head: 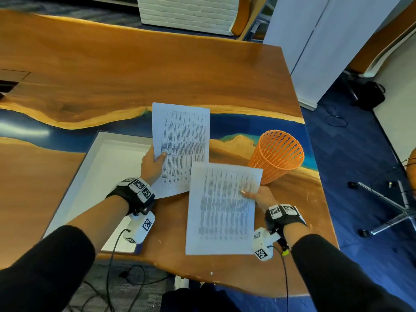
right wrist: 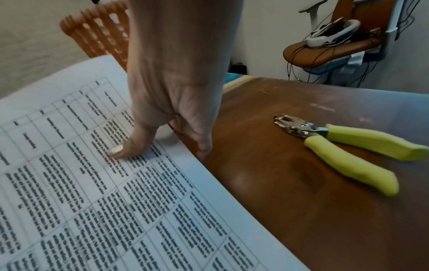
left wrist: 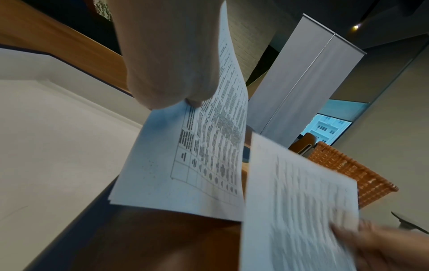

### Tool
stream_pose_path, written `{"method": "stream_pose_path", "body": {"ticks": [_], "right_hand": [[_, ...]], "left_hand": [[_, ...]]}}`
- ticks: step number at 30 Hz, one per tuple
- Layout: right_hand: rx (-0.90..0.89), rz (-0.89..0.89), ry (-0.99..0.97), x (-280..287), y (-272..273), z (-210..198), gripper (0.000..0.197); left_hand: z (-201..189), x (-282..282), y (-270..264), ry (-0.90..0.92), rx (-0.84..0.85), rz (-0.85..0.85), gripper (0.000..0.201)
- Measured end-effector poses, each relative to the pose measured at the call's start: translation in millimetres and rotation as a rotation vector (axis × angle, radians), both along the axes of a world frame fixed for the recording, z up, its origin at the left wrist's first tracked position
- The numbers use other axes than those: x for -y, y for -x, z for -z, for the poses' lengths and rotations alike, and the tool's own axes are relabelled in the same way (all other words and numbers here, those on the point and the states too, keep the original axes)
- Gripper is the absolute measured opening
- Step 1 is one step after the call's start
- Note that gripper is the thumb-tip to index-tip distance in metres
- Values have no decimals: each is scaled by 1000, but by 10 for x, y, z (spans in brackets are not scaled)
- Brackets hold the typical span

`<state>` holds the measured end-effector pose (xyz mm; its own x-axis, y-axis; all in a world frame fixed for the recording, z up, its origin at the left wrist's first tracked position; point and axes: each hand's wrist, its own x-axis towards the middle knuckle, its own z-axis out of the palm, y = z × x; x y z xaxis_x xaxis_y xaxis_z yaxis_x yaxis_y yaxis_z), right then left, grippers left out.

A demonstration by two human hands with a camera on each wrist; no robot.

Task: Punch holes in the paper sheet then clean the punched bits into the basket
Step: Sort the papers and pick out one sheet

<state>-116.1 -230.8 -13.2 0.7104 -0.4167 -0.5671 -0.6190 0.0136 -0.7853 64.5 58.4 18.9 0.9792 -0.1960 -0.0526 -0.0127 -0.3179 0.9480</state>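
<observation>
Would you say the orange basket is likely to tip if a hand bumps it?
Probably. The basket is open mesh, so likely light. It narrows toward its base and already leans on the table, so a nudge near the rim would likely topple or slide it.

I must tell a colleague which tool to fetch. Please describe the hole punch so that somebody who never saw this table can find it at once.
Start at the wooden table and go to its right side, past the printed sheet that the right hand pinches. The hole punch lies flat on bare wood there, untouched. It alone has pliers-like yellow-green handles and a small metal head.

Dim wrist views, motion-blurred paper
</observation>
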Motion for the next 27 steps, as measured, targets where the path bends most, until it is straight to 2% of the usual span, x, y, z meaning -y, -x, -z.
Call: {"method": "stream_pose_path", "body": {"ticks": [2,7,11,13,16,19,21,23,25,27], "right_hand": [[82,39,-90,-82,-175,-163,37],[228,85,-237,-281,-585,-501,26],[287,101,-289,-375,-783,-651,29],[288,96,-300,-387,-815,-662,37],[305,122,-297,-401,-819,-612,57],[315,223,-192,-406,-818,-573,47],[333,256,-111,-391,-832,-559,50],[365,271,-56,-394,-856,-570,56],[406,292,-7,-418,-884,-597,55],[463,298,51,-456,-917,-636,42]], "left_hand": [[3,29,43,22,-35,52,38],[-73,154,132,126,-166,181,41],[-125,178,150,145,-326,300,42],[-117,148,130,128,-407,347,42],[-167,156,136,136,-446,338,37],[-203,196,138,311,-492,275,48],[-192,219,142,332,-445,267,43],[-153,225,162,232,-302,253,29],[-84,244,161,200,-137,232,37],[-63,291,178,204,11,188,39]]}}
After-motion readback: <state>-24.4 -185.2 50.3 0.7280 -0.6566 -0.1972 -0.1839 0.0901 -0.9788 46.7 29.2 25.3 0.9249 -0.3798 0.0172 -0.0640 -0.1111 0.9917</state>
